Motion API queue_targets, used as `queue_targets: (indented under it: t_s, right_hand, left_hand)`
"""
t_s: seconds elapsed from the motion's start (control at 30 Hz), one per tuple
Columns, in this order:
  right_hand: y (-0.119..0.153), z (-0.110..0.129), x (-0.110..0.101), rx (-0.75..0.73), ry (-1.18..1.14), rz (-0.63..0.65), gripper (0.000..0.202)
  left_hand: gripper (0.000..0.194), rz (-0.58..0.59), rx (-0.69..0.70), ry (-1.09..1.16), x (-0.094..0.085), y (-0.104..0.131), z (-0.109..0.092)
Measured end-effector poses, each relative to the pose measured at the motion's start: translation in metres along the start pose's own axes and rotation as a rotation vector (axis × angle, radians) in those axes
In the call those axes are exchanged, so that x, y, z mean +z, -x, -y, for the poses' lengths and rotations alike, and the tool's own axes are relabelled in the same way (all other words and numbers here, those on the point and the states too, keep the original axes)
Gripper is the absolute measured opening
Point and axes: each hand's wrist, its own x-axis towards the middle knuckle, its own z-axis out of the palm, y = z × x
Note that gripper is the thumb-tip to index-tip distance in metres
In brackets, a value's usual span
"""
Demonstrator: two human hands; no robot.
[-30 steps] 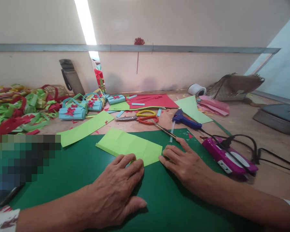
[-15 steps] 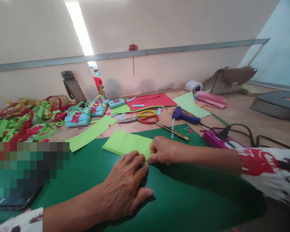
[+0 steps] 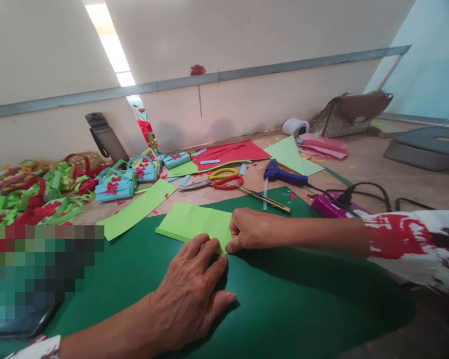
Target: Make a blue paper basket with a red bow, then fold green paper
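A light green sheet of paper [image 3: 189,219], creased and with a narrow fold along its near edge, lies on the green cutting mat [image 3: 277,309]. My left hand [image 3: 198,284] rests flat, fingertips on the sheet's near edge, thumb stretched out on the mat. Curled at the sheet's right end, my right hand [image 3: 250,229] has thumb and fingers closed on its near corner and covers that end. Beyond the sheet lie scissors [image 3: 224,180] with red and yellow handles and a box cutter [image 3: 265,197].
A blue glue gun [image 3: 284,174] lies by a purple power strip [image 3: 335,204] with black cords. Another green strip [image 3: 138,209] is at the left, near small blue paper bags [image 3: 114,189] and a heap of paper pieces [image 3: 41,194]. A phone [image 3: 26,321] lies near left.
The camera view has shifted slightly, moving the scene a little leftward. Both hands stay on the same end of the green sheet, with almost no other movement.
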Motion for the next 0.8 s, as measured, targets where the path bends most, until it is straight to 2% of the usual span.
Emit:
queue_targets:
  t_s: [0.17,0.33,0.67,0.8]
  right_hand:
    - [0.0,-0.008,-0.002,0.026,-0.029,0.026,0.019]
    - [0.001,-0.021,-0.002,0.062,-0.045,-0.006,0.019]
    - [0.007,-0.062,-0.005,0.102,-0.063,-0.051,0.022]
    - [0.014,-0.055,-0.014,0.047,0.024,-0.112,0.02]
  left_hand:
    - [0.04,0.004,0.015,0.003,0.0,-0.001,0.0]
    - [0.039,-0.028,0.021,0.001,0.004,0.001,0.001]
    - [0.037,-0.025,0.017,-0.023,0.006,0.002,0.002]
    - [0.037,-0.026,-0.009,-0.02,0.003,0.002,0.0]
